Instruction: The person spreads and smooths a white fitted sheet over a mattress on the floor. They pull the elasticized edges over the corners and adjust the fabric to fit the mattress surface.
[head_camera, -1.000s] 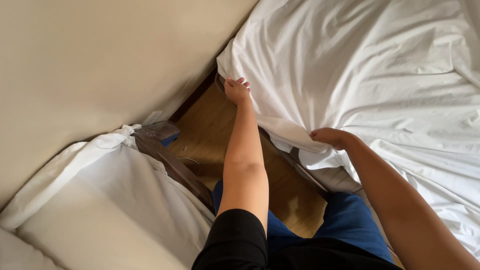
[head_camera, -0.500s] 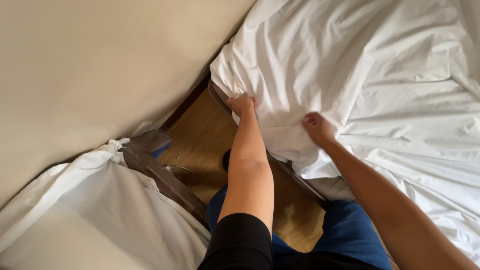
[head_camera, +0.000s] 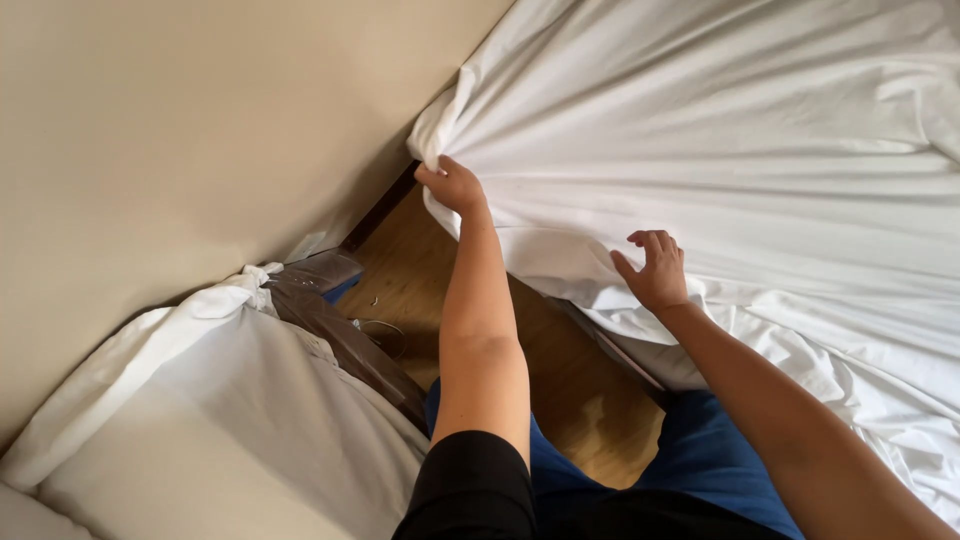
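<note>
The left hand (head_camera: 455, 185) has its grip clenched on the gathered corner of the white sheet (head_camera: 720, 140), bunched against the beige wall (head_camera: 180, 130) above the wooden floor (head_camera: 420, 290). The right hand (head_camera: 655, 270) lies flat on the sheet's lower edge, fingers spread, grip released. The sheet covers the bed, its folds fanning from that corner toward the right, long axis running along the bed's side.

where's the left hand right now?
In the head view, the left hand is left of centre near the top, gripping the corner of the white sheet beside the beige wall, above the wooden floor.
</note>
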